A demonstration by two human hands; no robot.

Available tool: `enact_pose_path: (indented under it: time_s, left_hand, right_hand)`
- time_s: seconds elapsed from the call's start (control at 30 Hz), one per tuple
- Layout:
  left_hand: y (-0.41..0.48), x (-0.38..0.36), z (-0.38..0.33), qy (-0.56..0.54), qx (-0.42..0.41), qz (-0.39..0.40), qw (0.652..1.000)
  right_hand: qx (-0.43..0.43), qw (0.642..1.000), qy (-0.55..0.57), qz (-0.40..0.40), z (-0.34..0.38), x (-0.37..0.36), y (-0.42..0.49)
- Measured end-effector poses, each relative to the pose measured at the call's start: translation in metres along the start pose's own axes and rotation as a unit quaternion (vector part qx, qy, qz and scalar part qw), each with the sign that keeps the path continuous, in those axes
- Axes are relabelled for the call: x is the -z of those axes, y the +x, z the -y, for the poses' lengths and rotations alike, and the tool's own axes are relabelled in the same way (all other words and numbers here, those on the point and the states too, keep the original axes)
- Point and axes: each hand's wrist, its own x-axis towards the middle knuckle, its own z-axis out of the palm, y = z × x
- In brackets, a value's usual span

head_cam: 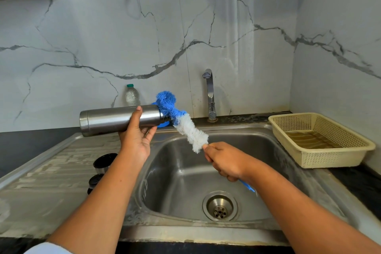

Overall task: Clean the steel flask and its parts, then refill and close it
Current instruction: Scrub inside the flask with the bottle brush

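Cylindrical brushed-steel flask point(115, 119) lay horizontal above the sink's left rim, uncapped, mouth pointing right. Left hand point(135, 140) wrapped fingers and thumb round its body. Right hand point(224, 161) fisted the blue-and-white bristle bottle brush point(185, 123), blue tip at the mouth, not inside. Two black-topped steel caps point(104, 162) stood on the draining board. Judged: scrubbing stage; rinse, caps, refill and closing remained.

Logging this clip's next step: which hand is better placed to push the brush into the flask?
Probably the right hand: it grips the brush, bristles at the flask mouth; the left hand holds the flask.
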Motion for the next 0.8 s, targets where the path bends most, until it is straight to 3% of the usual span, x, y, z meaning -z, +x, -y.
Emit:
enact_pose_path:
  time_s: [0.23,0.4,0.57,0.7,0.8]
  left_hand:
    - [-0.005,-0.004,0.007,0.031,0.002,0.024,0.999]
    - [0.002,-0.003,-0.008,-0.027,-0.019,-0.013,0.999]
    - [-0.006,-0.006,0.01,0.024,0.013,0.007,1.0]
    - [0.001,-0.005,-0.011,-0.045,-0.024,-0.012,0.999]
    - [-0.003,-0.003,-0.006,-0.037,-0.009,-0.005,0.999]
  right_hand:
    - [0.005,1.0,-0.005,-0.016,0.003,-0.002,0.001]
    - [-0.036,0.998,0.012,0.054,0.009,0.013,-0.013]
    - [-0.008,1.0,0.013,0.004,0.014,-0.009,0.0]
    - [-0.022,0.999,-0.001,0.036,0.011,0.002,-0.01]
    - [-0.016,0.999,-0.001,0.034,0.016,-0.006,-0.008]
